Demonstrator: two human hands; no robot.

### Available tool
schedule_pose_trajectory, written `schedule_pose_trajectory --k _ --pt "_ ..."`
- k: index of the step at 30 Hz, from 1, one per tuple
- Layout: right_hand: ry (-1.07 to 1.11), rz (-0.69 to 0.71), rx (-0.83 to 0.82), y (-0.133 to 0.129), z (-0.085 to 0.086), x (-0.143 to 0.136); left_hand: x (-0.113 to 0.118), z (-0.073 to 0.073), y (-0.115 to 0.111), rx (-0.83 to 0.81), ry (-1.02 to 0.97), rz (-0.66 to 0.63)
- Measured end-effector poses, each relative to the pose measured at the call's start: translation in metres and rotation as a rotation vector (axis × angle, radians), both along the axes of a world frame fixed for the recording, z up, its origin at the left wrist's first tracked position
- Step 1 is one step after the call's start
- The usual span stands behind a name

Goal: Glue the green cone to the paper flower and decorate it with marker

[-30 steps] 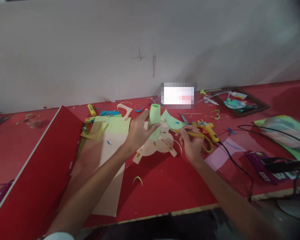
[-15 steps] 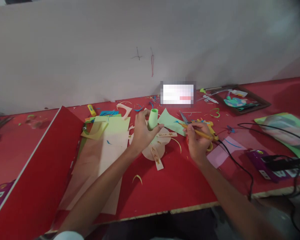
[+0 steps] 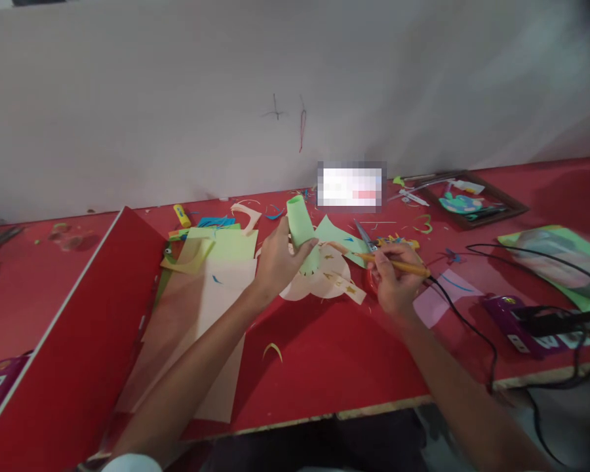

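Observation:
My left hand is wrapped round a pale green paper tube, which leans to the left. The tube's lower end is at a cream scalloped paper piece with brown lettering and stars on its strips. In my right hand is a yellow pen-like tool with a black cord, its tip pointing left toward the cream piece. Scissors lie just behind my right hand. A green paper scrap lies behind the cream piece.
A red board stands at the left beside cream sheets. At the right are a pink sheet, a purple power strip with cables, a dark frame and a plastic-covered packet. Paper scraps lie along the wall.
My left hand has raised and tilted the green tube, and the cream piece has turned and tilted with it. My right hand has shifted slightly right with the tool.

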State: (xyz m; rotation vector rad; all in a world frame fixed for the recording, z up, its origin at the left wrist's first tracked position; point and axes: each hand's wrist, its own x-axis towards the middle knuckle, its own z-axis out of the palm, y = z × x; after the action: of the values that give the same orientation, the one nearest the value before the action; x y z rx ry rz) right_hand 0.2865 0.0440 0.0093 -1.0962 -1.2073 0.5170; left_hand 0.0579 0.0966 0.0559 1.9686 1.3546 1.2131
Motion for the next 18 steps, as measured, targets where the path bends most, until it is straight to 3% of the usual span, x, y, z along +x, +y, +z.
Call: schedule_pose_trajectory --k 3,7,10,18 --pt "-0.009 0.053 -0.009 -0.005 0.001 -0.005 0.007 0.006 -0.004 0.074 0.089 0.077" --pt "-0.152 0.377 -0.146 -0.004 0.0 -0.015 0.006 0.0 -0.002 0.118 0.195 0.026" --pt "-0.277 0.581 -0.238 0.0 -0.006 -0.024 0.003 -0.011 0.0 0.042 0.161 -0.029" --pt "-0.379 0.634 -0.277 0.008 -0.018 -0.042 0.005 -0.026 0.002 -0.054 0.031 -0.032"
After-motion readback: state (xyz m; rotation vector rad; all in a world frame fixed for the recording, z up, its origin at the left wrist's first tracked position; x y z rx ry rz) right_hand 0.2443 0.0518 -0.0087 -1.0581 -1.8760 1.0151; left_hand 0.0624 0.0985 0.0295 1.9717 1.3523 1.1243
